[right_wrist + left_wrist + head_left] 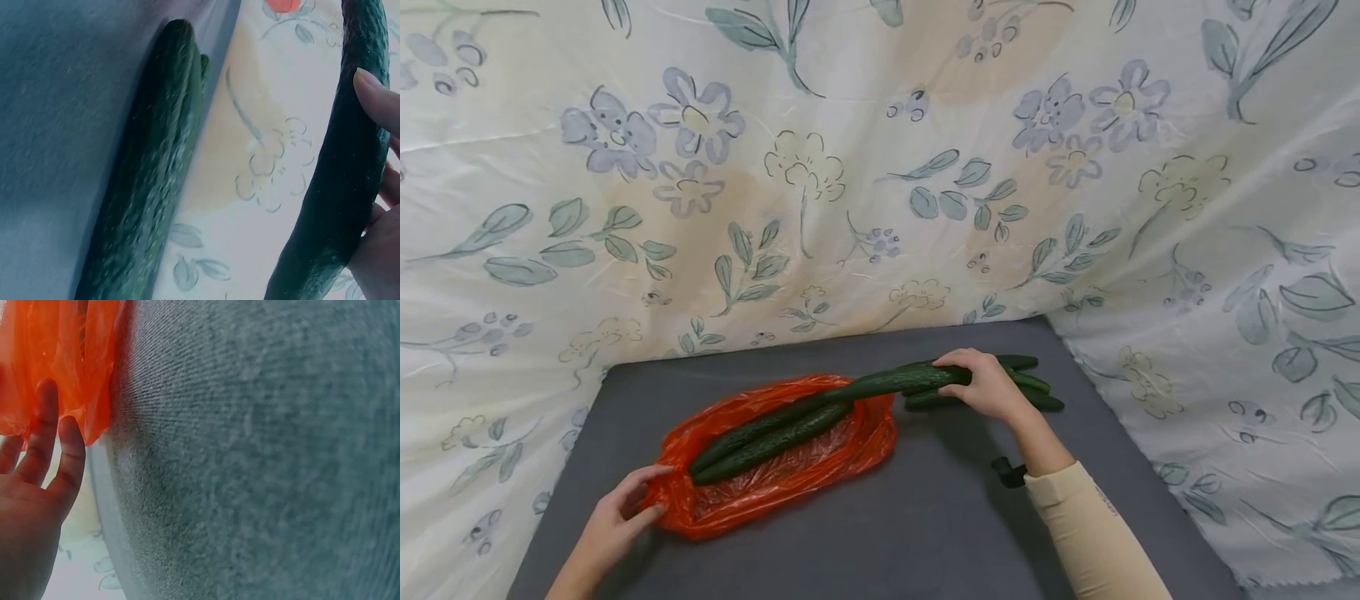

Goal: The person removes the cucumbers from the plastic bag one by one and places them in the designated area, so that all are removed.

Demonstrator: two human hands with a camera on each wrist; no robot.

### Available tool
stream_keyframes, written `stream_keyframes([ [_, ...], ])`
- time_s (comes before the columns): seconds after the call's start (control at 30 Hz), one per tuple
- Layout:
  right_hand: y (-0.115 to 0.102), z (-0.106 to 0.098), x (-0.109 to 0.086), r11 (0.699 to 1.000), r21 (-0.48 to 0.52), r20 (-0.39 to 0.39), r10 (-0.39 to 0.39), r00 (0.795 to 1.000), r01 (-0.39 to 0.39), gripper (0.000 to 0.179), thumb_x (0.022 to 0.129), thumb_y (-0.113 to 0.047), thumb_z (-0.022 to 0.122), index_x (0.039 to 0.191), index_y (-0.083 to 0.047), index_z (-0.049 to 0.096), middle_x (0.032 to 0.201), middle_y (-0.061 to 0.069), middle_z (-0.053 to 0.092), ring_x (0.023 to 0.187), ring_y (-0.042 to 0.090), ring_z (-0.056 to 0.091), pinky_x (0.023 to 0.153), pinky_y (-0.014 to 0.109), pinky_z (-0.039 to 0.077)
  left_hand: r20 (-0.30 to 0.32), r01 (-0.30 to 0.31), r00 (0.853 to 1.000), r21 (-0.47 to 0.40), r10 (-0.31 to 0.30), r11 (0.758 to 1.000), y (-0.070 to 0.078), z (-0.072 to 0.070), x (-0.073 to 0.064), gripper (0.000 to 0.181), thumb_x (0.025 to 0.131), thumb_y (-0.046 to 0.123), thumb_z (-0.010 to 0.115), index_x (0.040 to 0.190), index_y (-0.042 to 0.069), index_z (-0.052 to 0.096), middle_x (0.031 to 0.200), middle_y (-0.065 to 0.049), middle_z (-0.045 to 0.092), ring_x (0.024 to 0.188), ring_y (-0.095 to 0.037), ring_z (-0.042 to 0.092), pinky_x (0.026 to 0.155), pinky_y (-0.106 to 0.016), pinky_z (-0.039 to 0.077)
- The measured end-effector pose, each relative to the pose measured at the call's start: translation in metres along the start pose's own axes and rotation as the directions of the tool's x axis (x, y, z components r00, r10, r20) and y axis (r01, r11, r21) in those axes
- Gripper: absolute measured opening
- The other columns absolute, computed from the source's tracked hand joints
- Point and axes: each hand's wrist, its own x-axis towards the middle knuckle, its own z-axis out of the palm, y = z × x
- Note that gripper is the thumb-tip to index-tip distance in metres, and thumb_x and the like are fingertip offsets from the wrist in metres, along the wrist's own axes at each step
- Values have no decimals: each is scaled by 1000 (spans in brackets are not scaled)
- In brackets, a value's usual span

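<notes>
My right hand [985, 383] grips a long dark green cucumber [340, 169] near one end, thumb on one side and fingers on the other. Its far end reaches left over the rim of an orange-red plastic bag [722, 521]. Inside the spread bag two more cucumbers [767, 446] lie side by side, partly overlapped by the held one in the head view. At the bag's left end, my left hand [617, 512] touches the plastic with thumb and fingers apart; its fingers look extended against the bag in the left wrist view [44, 444].
Several other cucumbers [1037, 400] lie together on the grey table [865, 542] beneath and behind my right hand. A floral cloth [880, 167] hangs behind the table and along its right side. A small black device [1007, 472] sits at my right wrist.
</notes>
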Motion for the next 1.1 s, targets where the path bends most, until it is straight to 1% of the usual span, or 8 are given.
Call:
stream_keyframes([
  [0.13, 9, -6, -7, 1000, -9, -28, 16, 999, -16, 45, 83, -14, 83, 127, -16, 70, 131, 8, 65, 125, 34, 58, 100, 54, 49, 3, -28, 1000, -9, 28, 1000, -1, 0, 1, 40, 92, 3, 70, 131, -1, 60, 123, 24, 54, 100, 10, 59, 76, -11, 51],
  [0.23, 17, -12, -13, 999, -15, -44, 39, 998, -39, 45, 84, -15, 82, 127, -16, 70, 132, 9, 65, 126, 35, 57, 101, 55, 48, 3, -37, 999, -5, 37, 999, -1, 0, 1, 40, 92, 3, 70, 131, -1, 60, 124, 24, 54, 100, 10, 59, 76, -11, 51],
  [0.4, 31, -21, -23, 997, -20, -56, 79, 995, -80, 46, 84, -15, 82, 129, -12, 68, 134, 11, 63, 127, 37, 56, 102, 57, 47, 0, 3, 1000, 16, -3, 1000, 2, -1, -1, 41, 92, 6, 72, 131, 3, 61, 123, 21, 55, 101, 10, 58, 75, -13, 52],
  [0.5, 40, -26, -30, 995, -22, -66, 100, 993, -102, 47, 84, -15, 82, 129, -13, 68, 134, 11, 63, 127, 37, 56, 101, 57, 47, 3, 31, 1000, 27, -31, 999, 4, -1, -1, 41, 92, 7, 72, 131, 4, 61, 124, 17, 57, 100, 10, 59, 75, -15, 52],
  [0.57, 47, -28, -35, 994, -25, -72, 107, 992, -109, 47, 84, -14, 82, 128, -14, 68, 134, 12, 63, 127, 38, 55, 100, 58, 47, 4, 39, 999, 36, -39, 999, 4, -1, -1, 42, 92, 7, 72, 131, 4, 61, 125, 14, 57, 100, 10, 58, 75, -15, 52],
  [0.7, 60, -33, -45, 993, -36, -83, 111, 990, -115, 47, 82, -13, 84, 126, -16, 69, 133, 12, 63, 126, 38, 55, 101, 58, 46, 4, 42, 999, 40, -42, 998, 4, -1, -2, 42, 92, 8, 73, 132, 5, 61, 125, 13, 57, 101, 11, 57, 75, -14, 52],
  [0.9, 73, -35, -56, 994, -38, -92, 95, 991, -99, 47, 79, -11, 85, 124, -12, 71, 130, 12, 65, 124, 38, 56, 100, 58, 46, 5, 41, 999, 34, -41, 999, 4, -2, -1, 42, 92, 8, 72, 132, 5, 61, 126, 15, 56, 102, 11, 57, 76, -14, 52],
  [1.1, 83, -35, -66, 990, -33, -82, 134, 988, -137, 49, 80, -8, 84, 126, -9, 69, 129, 15, 64, 123, 41, 56, 100, 61, 45, 4, 24, 1000, 32, -24, 999, 5, -3, -1, 42, 92, 7, 72, 132, 4, 61, 125, 14, 57, 101, 10, 58, 76, -13, 51],
])
